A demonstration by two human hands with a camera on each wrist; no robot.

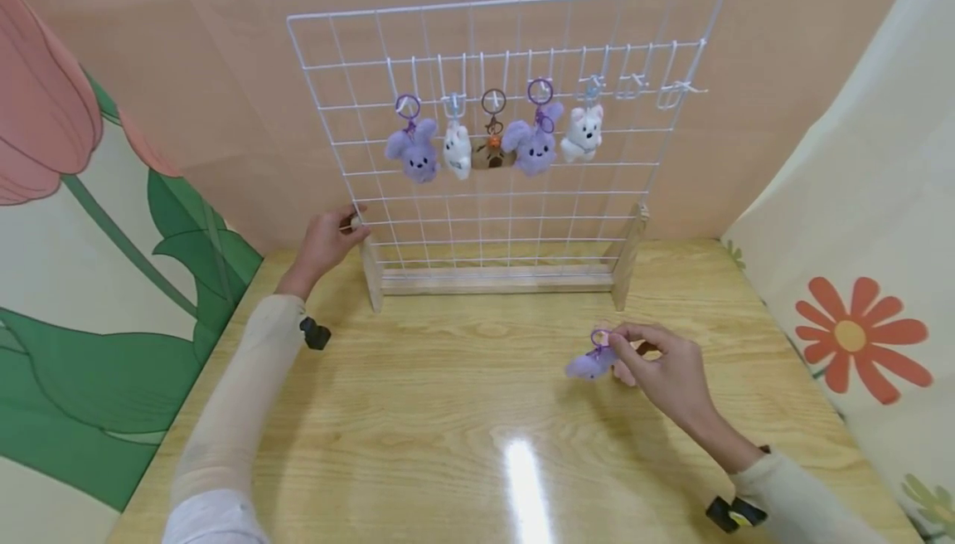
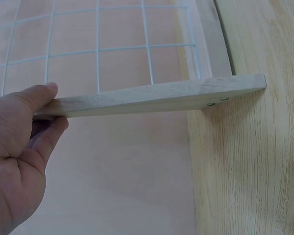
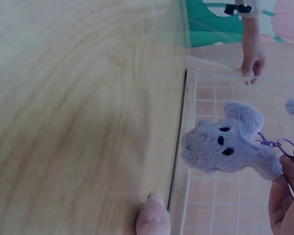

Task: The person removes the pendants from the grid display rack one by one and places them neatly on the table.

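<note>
My right hand (image 1: 671, 366) pinches the purple ring of a lavender plush keychain (image 3: 218, 147) with big ears, holding it over the right part of the table. Partly behind that hand, a pink plush (image 3: 153, 218) lies on the tabletop. My left hand (image 1: 322, 244) grips the left wooden upright (image 2: 152, 96) of a white wire grid rack (image 1: 507, 4), thumb on one side and fingers on the other. Several plush keychains hang from the rack's hooks: a lavender one (image 1: 419, 159) at the left, white ones, a brown one (image 1: 493, 157) and another lavender one (image 1: 535, 151).
Bare white hooks (image 1: 675, 94) sit at the rack's right end. Its wooden base (image 1: 496, 285) stands at the back of the wood-grain table (image 1: 418, 411). Curtains printed with a tulip (image 1: 45, 104) and a red flower (image 1: 861, 338) flank the table.
</note>
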